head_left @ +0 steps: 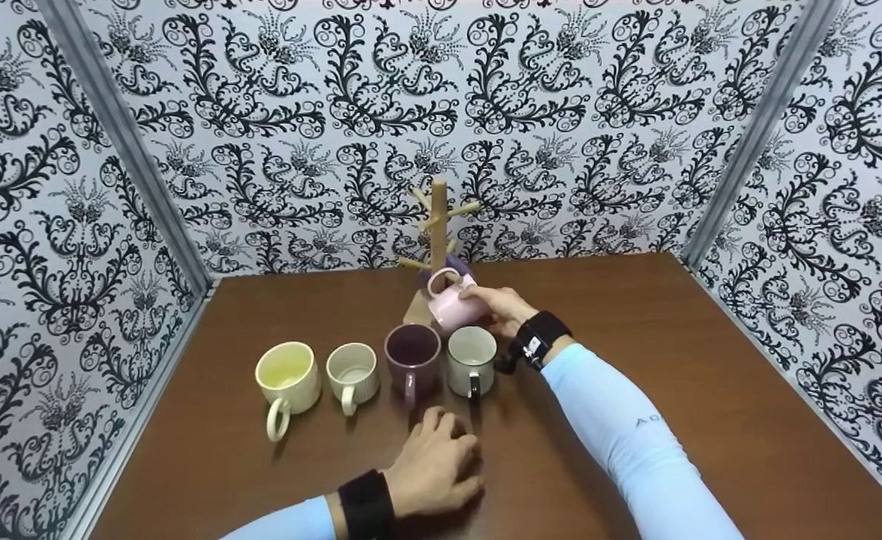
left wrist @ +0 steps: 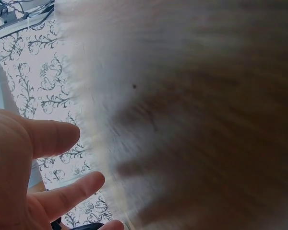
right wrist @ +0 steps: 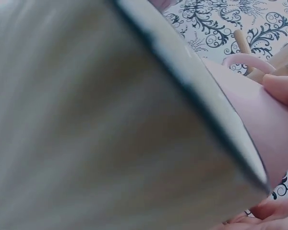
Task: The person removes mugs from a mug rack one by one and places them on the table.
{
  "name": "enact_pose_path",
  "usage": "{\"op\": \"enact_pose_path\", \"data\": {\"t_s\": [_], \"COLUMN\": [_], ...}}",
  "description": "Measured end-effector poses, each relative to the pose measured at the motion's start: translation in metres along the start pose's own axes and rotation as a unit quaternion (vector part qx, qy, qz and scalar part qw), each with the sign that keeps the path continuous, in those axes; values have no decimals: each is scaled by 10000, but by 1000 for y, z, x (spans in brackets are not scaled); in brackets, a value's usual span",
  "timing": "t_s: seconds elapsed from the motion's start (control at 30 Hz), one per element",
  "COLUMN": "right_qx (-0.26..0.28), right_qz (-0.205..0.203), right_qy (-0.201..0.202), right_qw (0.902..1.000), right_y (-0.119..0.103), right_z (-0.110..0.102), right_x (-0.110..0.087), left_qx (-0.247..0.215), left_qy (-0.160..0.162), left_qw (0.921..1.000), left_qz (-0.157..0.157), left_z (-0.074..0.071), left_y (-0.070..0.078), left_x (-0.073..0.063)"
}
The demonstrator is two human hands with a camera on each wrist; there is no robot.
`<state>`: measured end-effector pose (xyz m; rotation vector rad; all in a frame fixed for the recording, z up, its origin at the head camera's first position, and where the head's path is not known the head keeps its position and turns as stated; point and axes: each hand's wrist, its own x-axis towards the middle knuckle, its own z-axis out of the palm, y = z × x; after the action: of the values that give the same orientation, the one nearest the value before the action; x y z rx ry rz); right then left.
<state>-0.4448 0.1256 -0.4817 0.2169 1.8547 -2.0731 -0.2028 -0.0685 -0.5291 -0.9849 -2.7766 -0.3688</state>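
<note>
My right hand [head_left: 508,307] grips a pink mug [head_left: 456,309], tilted, at the lower part of a wooden mug tree [head_left: 439,225]. In the right wrist view, the pink mug's handle [right wrist: 249,58] overlaps a wooden peg, and the thumb presses on the mug's wall. A purple mug [head_left: 457,264] sits low on the tree, partly hidden behind the pink one. My left hand [head_left: 437,465] rests low over the tabletop with loosely bent fingers and holds nothing. Its thumb [left wrist: 55,137] and a finger stand apart in the left wrist view.
On the brown table [head_left: 636,315], a row holds a yellow mug [head_left: 302,390], a small ribbed white mug [head_left: 362,382], a dark purple mug [head_left: 415,367] and a white mug with black handle [head_left: 460,371]. Patterned walls [head_left: 381,112] enclose the table.
</note>
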Motion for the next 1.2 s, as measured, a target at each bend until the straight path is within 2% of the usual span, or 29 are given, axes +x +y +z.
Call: {"op": "enact_pose_path", "data": {"t_s": [0.27,0.57,0.83,1.0,1.1,1.2], "right_qx": [677,875,654,1153,1268,1232], "right_qz": [-159,-257,-414,-413,-479,-611], "right_qy": [65,307,387,276,322,365], "right_qw": [9976,9954,9962,9921,9902,9898], "right_y": [-4,-11,-13,-16,-18,-22], "right_z": [-1,-7,-13,-8,-6,-5], "right_x": [0,-3,-1,-4,-5,-8], "left_qx": [16,107,55,6,-153,-657], "left_qy": [-78,-134,-194,-171,-119,-59], "left_qw": [9999,9998,9998,9999,9998,9978], "left_qz": [66,82,47,21,8,-67], "left_z": [-1,-2,-2,-1,-1,-6], "left_y": [0,1,3,2,0,-2], "left_x": [1,1,2,4,6,9]}}
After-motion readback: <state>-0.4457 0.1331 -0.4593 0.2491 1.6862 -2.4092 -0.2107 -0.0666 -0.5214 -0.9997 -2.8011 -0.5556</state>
